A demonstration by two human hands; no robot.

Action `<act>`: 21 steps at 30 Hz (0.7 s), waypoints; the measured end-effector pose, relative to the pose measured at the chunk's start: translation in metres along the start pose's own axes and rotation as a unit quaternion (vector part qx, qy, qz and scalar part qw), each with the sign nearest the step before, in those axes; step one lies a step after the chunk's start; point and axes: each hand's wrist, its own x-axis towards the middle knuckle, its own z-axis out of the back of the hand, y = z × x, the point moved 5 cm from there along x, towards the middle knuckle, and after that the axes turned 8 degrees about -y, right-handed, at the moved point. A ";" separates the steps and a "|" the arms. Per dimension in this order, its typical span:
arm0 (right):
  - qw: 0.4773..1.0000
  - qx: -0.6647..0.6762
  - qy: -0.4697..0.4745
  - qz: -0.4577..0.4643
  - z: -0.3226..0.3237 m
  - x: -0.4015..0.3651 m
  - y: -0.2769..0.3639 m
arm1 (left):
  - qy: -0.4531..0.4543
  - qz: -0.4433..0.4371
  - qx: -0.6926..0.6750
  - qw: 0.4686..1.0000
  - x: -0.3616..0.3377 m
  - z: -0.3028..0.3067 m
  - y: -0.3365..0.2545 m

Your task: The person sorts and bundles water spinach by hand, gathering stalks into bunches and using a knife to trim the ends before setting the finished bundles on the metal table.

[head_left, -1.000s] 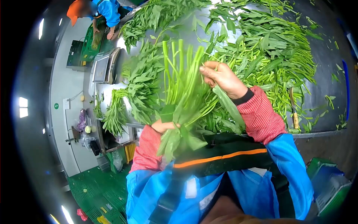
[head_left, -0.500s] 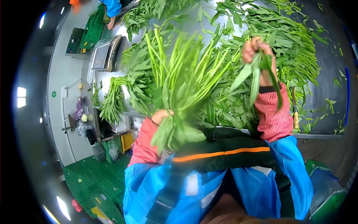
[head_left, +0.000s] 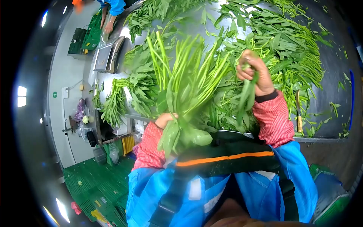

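Note:
My left hand (head_left: 165, 120) is closed around a large bunch of water spinach (head_left: 189, 83), its pale stems fanned upward and its leaves hanging below the fist. To the right of the bunch, my right hand (head_left: 255, 70) is closed on a few loose water spinach leaves (head_left: 247, 96) that dangle under the fingers. Under and behind both hands lie heaps of the same greens (head_left: 283, 41) on the metal table. A knife (head_left: 298, 109) with a wooden handle rests on the table to the right of my right forearm.
A weighing scale (head_left: 107, 56) stands at the table's left side, near tied-looking bundles (head_left: 117, 94) of greens. Green crates (head_left: 92, 32) sit beyond it, by a co-worker's hands (head_left: 109, 26). More green crates (head_left: 94, 185) are on the floor at left. The table's front edge (head_left: 321, 140) runs before me.
My right hand has come down and slightly left, with its leaves, toward the bunch. My left hand's bunch stays almost where it was. The co-worker's hands have shifted at the far left.

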 end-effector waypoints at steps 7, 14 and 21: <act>0.986 -0.125 -0.089 -0.065 0.006 -0.015 -0.018 | 0.102 -0.073 -0.222 0.967 0.021 0.027 0.030; 0.965 -0.232 -0.036 -0.120 -0.034 -0.001 -0.066 | 0.168 -0.190 -0.325 0.911 0.005 -0.054 -0.008; 0.904 -0.363 -0.194 0.119 0.002 0.005 -0.016 | 0.188 -0.168 -0.311 0.916 -0.008 -0.057 -0.004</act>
